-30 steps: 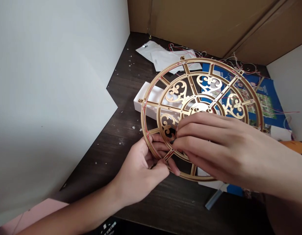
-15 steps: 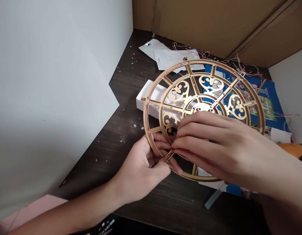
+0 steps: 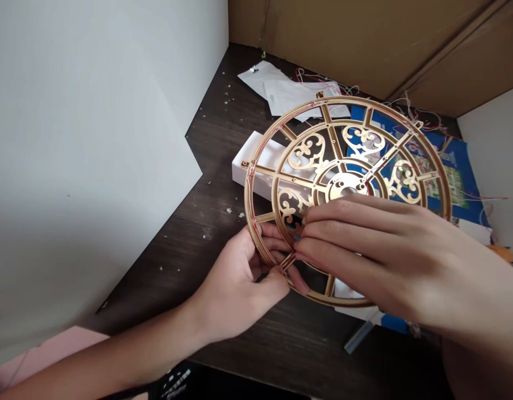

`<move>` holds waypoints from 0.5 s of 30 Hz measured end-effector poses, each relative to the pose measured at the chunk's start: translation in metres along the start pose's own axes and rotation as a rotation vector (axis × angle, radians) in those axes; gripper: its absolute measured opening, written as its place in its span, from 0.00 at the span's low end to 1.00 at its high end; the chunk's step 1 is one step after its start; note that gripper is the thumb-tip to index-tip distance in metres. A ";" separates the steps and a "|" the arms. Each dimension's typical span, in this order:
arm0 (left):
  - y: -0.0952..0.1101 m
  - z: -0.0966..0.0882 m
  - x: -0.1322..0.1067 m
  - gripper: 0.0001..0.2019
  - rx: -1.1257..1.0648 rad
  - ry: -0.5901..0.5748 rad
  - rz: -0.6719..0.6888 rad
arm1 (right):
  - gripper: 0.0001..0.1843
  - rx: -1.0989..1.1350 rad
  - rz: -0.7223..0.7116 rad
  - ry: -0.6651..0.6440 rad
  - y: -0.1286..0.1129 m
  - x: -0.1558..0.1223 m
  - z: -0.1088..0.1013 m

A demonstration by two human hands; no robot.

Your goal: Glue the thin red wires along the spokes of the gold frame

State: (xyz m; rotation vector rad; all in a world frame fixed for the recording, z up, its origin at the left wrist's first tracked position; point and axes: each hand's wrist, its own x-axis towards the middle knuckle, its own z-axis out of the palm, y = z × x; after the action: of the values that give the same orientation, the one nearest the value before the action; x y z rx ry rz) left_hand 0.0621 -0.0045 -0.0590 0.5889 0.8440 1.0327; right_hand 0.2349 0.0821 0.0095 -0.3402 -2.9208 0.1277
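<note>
Gold filigree wheel [image 3: 323, 166], tilted above the dark tabletop [image 3: 223, 144]; left hand [image 3: 240, 278] closed on the rim's near-left edge, thumb pinching a short spoke; right hand [image 3: 373, 250] laid over the wheel's near half, fingers extended together, their tips pressed on the inner ring, its grip hidden; white block [image 3: 256, 161] and blue booklet [image 3: 460, 172] lie beneath.

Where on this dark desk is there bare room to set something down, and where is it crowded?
Bare desk runs between the white board and the gold wheel, and along the near edge below the left hand. It is crowded behind and right of the wheel: white block, paper bags, wires, blue booklet.
</note>
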 end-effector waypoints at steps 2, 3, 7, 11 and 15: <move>-0.001 0.000 0.000 0.15 -0.008 0.008 -0.003 | 0.26 -0.019 -0.050 0.026 0.000 0.002 -0.002; -0.001 0.000 -0.001 0.15 -0.008 0.010 -0.005 | 0.26 -0.025 -0.047 0.037 0.000 0.003 -0.003; -0.002 -0.001 -0.001 0.13 -0.006 0.015 -0.008 | 0.26 -0.025 -0.009 0.023 -0.002 0.003 -0.003; -0.001 -0.001 -0.001 0.14 -0.010 0.009 -0.006 | 0.26 -0.057 0.039 0.033 -0.006 -0.001 0.002; -0.001 0.000 0.001 0.15 -0.030 0.008 0.004 | 0.23 -0.056 0.046 0.035 -0.006 -0.003 0.004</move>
State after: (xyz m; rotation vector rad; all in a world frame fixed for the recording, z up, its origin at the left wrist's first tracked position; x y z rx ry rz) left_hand 0.0627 -0.0042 -0.0597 0.5618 0.8328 1.0502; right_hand 0.2354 0.0751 0.0053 -0.4144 -2.8872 0.0458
